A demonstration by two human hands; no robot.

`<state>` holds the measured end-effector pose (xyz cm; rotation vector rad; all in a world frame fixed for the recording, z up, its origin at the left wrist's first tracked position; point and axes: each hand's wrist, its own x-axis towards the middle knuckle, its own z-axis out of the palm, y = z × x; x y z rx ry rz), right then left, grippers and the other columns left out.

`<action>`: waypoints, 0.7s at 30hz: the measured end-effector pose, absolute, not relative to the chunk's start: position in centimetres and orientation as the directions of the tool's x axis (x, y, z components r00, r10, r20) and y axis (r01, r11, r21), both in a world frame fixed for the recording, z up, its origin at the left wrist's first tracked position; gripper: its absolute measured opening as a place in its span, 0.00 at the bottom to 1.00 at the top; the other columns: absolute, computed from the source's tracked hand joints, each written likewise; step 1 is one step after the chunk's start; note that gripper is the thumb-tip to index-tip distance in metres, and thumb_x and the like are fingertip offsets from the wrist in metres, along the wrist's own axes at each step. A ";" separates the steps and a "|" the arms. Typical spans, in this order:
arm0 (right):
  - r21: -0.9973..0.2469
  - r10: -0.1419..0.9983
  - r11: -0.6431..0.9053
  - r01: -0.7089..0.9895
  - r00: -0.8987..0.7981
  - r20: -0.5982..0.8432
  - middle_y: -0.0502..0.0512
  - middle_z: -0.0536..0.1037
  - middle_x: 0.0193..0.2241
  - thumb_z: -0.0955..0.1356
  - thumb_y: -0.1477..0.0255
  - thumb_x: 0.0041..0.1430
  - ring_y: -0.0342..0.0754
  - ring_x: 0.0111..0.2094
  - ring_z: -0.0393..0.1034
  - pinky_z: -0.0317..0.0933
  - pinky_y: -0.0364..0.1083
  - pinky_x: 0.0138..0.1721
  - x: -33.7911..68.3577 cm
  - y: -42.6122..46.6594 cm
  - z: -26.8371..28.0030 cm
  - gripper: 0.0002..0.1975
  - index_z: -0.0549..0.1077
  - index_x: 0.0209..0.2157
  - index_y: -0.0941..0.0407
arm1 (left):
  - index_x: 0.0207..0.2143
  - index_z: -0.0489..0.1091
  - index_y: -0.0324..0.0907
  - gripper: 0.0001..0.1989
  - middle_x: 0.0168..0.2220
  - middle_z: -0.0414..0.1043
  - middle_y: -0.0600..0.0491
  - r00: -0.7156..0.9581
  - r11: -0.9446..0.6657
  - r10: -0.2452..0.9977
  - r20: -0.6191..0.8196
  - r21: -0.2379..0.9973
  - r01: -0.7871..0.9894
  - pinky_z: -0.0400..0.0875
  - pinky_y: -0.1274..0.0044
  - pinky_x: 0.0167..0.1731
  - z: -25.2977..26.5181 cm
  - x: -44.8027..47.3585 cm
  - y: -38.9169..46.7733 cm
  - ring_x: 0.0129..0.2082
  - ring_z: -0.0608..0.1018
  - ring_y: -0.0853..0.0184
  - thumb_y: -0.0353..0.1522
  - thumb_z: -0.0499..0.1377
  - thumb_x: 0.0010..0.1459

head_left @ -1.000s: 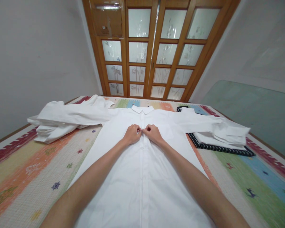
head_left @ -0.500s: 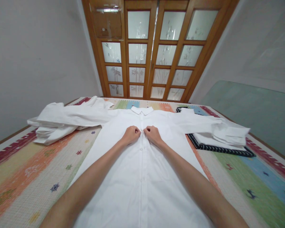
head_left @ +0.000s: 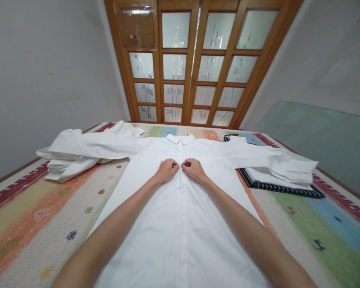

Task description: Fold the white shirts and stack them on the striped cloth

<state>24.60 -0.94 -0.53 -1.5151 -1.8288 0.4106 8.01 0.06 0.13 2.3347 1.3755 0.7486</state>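
Observation:
A white button-up shirt (head_left: 156,248) lies spread face up in front of me, its collar (head_left: 180,139) at the far end and both sleeves stretched sideways. At chest height on the button placket, my left hand (head_left: 167,169) is closed, thumb and fingertips pinching the shirt's front edge. Facing it from the other side, my right hand (head_left: 193,169) pinches the placket too. The two sets of fingertips almost meet, and they hide whatever button or buttonhole lies between them. Lower down the placket, small buttons (head_left: 179,187) show.
Beneath the right sleeve lies folded white cloth with a black striped border (head_left: 282,190). Another bundle of white cloth (head_left: 69,170) sits under the left sleeve. A colourful patterned cloth (head_left: 87,200) covers the table. Wooden doors with glass panes (head_left: 186,86) stand behind, and a pale green panel (head_left: 315,140) is at right.
Both hands stay pinched at the same spot on the placket, with only slight finger movement. The whole view has shifted a little; the shirt lies as before.

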 end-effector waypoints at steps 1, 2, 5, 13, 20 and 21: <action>-0.640 0.944 0.264 0.721 -0.059 0.323 0.51 0.80 0.25 0.67 0.77 0.47 0.45 0.29 0.71 0.60 0.41 0.33 24.6 -1.0 -0.5 0.07 0.78 0.23 0.56 | 0.33 0.74 0.41 0.08 0.33 0.76 0.52 0.404 -0.487 0.873 0.271 0.514 0.706 0.68 0.73 0.42 0.1 8.0 0.1 0.36 0.76 0.65 0.30 0.55 0.59; -0.637 0.945 0.263 0.725 -0.059 0.323 0.52 0.80 0.25 0.68 0.77 0.47 0.45 0.29 0.71 0.60 0.41 0.34 24.6 -1.0 -0.4 0.06 0.78 0.23 0.56 | 0.33 0.74 0.41 0.08 0.33 0.76 0.52 0.411 -0.492 0.870 0.271 0.508 0.707 0.68 0.73 0.43 0.1 8.0 0.1 0.36 0.76 0.65 0.30 0.55 0.59; -0.633 0.949 0.246 0.734 -0.052 0.310 0.52 0.80 0.25 0.69 0.74 0.48 0.45 0.29 0.71 0.60 0.42 0.34 24.5 -1.1 -0.2 0.05 0.77 0.23 0.56 | 0.34 0.74 0.40 0.07 0.33 0.76 0.51 0.422 -0.502 0.865 0.273 0.509 0.699 0.68 0.72 0.43 0.0 7.9 0.2 0.37 0.76 0.65 0.29 0.55 0.58; -0.550 0.948 0.246 0.798 -0.079 0.310 0.50 0.78 0.24 0.72 0.69 0.44 0.45 0.29 0.69 0.57 0.43 0.34 24.3 -1.3 -0.1 0.05 0.76 0.22 0.56 | 0.34 0.76 0.41 0.10 0.34 0.77 0.53 0.412 -0.499 0.864 0.291 0.610 0.616 0.70 0.75 0.41 -0.7 7.6 0.6 0.35 0.76 0.67 0.28 0.54 0.56; -0.615 0.953 0.206 0.761 -0.015 0.301 0.52 0.77 0.22 0.65 0.75 0.49 0.44 0.27 0.68 0.57 0.42 0.31 24.4 -1.0 -0.3 0.09 0.74 0.19 0.57 | 0.32 0.76 0.41 0.08 0.30 0.76 0.53 0.380 -0.485 0.873 0.305 0.623 0.614 0.70 0.76 0.38 -0.6 7.8 0.3 0.32 0.75 0.68 0.29 0.56 0.54; -0.624 0.954 0.204 0.754 -0.010 0.299 0.52 0.77 0.21 0.65 0.75 0.49 0.44 0.26 0.68 0.56 0.42 0.31 24.5 -0.9 -0.3 0.09 0.74 0.19 0.57 | 0.32 0.75 0.41 0.07 0.30 0.75 0.53 0.380 -0.488 0.872 0.310 0.625 0.609 0.70 0.77 0.38 -0.6 7.8 0.3 0.32 0.75 0.68 0.29 0.57 0.54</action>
